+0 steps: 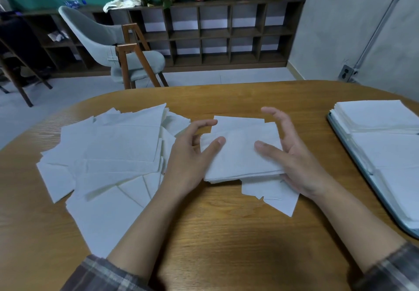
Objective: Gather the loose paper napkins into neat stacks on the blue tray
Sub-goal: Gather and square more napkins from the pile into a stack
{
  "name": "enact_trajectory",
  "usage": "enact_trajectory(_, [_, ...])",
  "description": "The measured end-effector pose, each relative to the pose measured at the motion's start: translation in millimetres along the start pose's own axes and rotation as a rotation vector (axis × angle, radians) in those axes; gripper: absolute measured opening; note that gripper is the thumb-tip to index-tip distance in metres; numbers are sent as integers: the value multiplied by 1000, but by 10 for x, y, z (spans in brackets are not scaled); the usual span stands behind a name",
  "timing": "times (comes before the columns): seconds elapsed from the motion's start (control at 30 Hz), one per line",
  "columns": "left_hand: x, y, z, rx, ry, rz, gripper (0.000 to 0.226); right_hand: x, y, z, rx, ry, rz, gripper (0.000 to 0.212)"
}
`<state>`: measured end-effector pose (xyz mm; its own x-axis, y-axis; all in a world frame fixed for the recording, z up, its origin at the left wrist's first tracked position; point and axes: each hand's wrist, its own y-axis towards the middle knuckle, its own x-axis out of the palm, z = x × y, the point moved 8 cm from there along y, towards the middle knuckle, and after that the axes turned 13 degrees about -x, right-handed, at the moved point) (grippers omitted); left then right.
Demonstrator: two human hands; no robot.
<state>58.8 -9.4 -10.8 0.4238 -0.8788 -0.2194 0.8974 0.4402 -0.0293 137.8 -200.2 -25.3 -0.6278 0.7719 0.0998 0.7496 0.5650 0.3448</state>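
A small stack of white napkins (pixel 240 154) sits between my two hands at the table's middle. My left hand (pixel 188 161) grips its left edge with the thumb on top. My right hand (pixel 297 164) holds its right edge, thumb on top, upper fingers raised and spread. A couple of loose napkins (pixel 278 195) lie under and behind that stack. A big spread pile of loose napkins (pixel 118 150) covers the table on the left. The blue tray (pixel 353 154) lies at the right edge, bearing neat napkin stacks (pixel 374 114).
The wooden table (pixel 226 234) has a rounded far edge. Behind it stand a grey chair (pixel 108 46) with wooden legs and a dark cubby shelf (pixel 215 32) topped with potted plants. A grey wall with an outlet is at the right.
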Motion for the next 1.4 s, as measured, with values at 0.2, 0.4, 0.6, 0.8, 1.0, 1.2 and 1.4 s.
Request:
enact_trajectory(0.2, [46,-73,36,223,213,146,44,-104,8,-29,-40,-342,16,27])
enact_trajectory(0.4, [560,-237,-37,459,597,-255,22,-469,21,-83,-103,-500,288,32])
enact_trajectory(0.6, [606,-257,-124,448,696,-326,24,-470,26,-32,-127,-514,290,31])
enact_trajectory(0.8, [546,-240,-105,448,637,-298,6,-464,26,-39,-139,-510,284,31])
enact_trajectory(1.0, [556,-232,-115,426,656,-286,15,-458,28,-25,-138,-507,262,31])
enact_trajectory(1.2, [575,-203,-189,396,859,-156,52,-413,33,-29,-150,-514,231,31])
enact_trajectory(1.4, [513,-184,-171,448,858,-149,27,-373,37,-69,-174,-497,201,40])
